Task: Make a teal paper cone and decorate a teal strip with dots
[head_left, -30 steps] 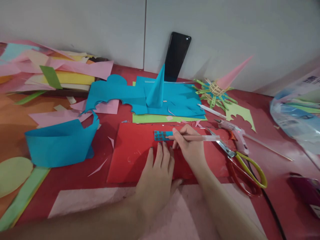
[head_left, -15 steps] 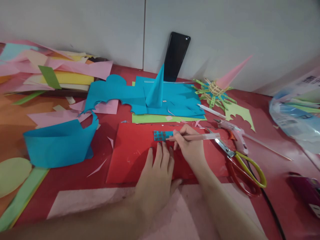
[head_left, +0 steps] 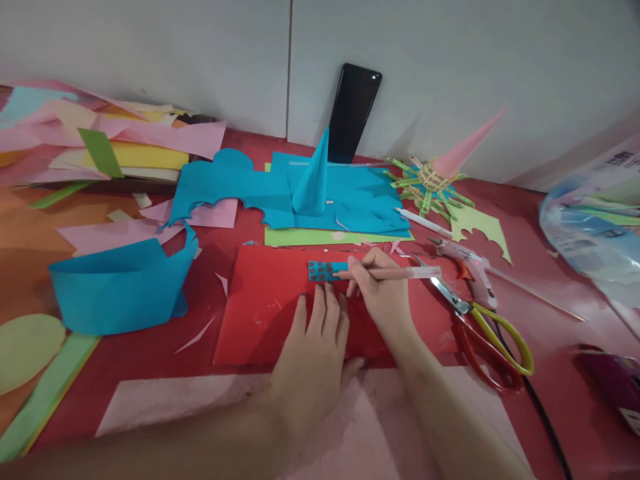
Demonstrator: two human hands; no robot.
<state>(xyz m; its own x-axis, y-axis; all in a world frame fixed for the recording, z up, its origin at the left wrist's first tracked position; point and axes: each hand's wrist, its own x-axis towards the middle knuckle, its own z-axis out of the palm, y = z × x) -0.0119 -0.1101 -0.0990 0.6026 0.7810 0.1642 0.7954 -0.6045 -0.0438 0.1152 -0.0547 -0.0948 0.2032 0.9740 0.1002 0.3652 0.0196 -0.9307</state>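
A small blue paper strip lies on the red board, its left part marked with rows of dark spots. My right hand is closed around a slim pen, whose tip rests on the strip. Flat on the board, my left hand has its fingers stretched out, fingertips at the strip's lower edge. Behind the board stands a blue paper cone on blue sheets.
Scissors and a pink glue gun lie to the right. A phone leans on the wall. A blue paper band stands left, below a scrap pile. A pink cone and a plastic bag are at the right.
The pen tip has shifted very slightly over the strip, and another dark mark seems to show near it. My left hand stays in the same place.
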